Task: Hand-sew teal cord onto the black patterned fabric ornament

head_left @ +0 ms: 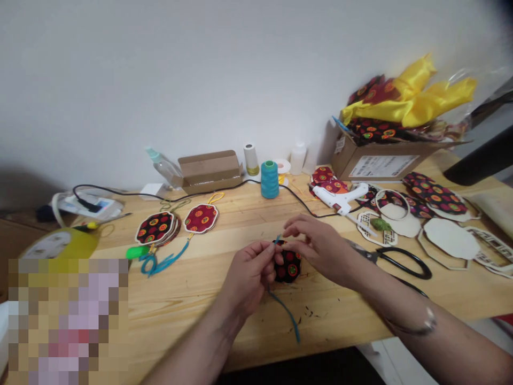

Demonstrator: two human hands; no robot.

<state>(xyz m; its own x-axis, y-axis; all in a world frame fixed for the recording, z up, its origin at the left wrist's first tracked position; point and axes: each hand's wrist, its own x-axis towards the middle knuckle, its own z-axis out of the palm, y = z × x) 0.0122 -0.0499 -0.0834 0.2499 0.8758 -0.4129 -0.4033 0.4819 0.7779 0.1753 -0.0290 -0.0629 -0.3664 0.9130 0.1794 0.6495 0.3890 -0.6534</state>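
My left hand (256, 267) pinches a teal tassel cord (286, 307) over the front middle of the table. The cord's short end pokes up above the thumb, while its long tail hangs below the hand toward the table edge. Close by on the right, my right hand (315, 247) curves in with bent fingers near the cord's upper end; what its fingertips grip, if anything, is too small to make out. Beneath both hands lies a scalloped black fabric piece (289, 267) with red and orange flower print, partly covered by the fingers.
Black-handled scissors (404, 262) and a white glue gun (339, 199) lie to the right. A teal thread spool (270, 180) stands behind. Finished patterned pieces (155, 228) sit left, near a teal tassel (164, 263). A cardboard box (377, 158) with fabric stands back right.
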